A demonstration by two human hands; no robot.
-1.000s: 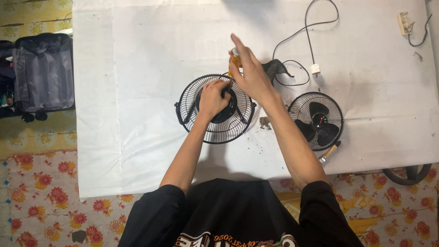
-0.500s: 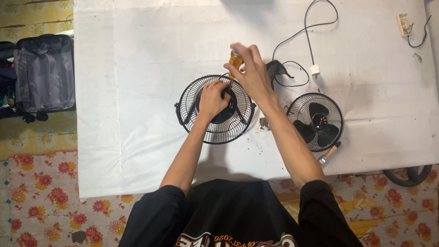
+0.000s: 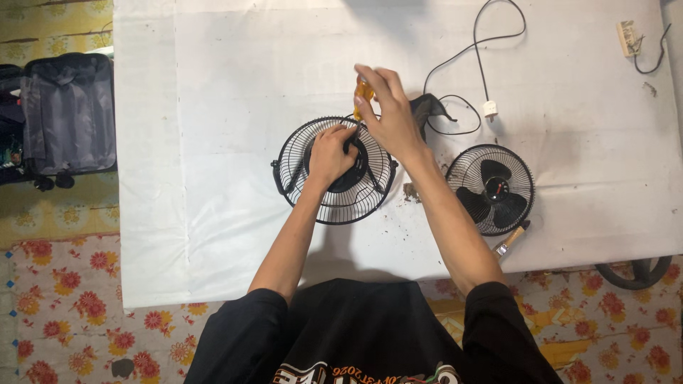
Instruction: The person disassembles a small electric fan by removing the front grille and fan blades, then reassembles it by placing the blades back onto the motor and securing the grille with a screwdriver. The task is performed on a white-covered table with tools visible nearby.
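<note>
The right hand (image 3: 388,114) still grips the orange screwdriver (image 3: 363,94) at twelve o'clock over the black fan cage (image 3: 334,171), fingers now curled tighter than before, while the left hand (image 3: 331,151) stays pressed on the cage's middle.

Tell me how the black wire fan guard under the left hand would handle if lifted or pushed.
The wire fan guard is mostly open thin wire, so probably light for its size. It lies flat on the white table, so it should slide rather than tip. The left hand presses its hub, likely because it shifts easily.
</note>
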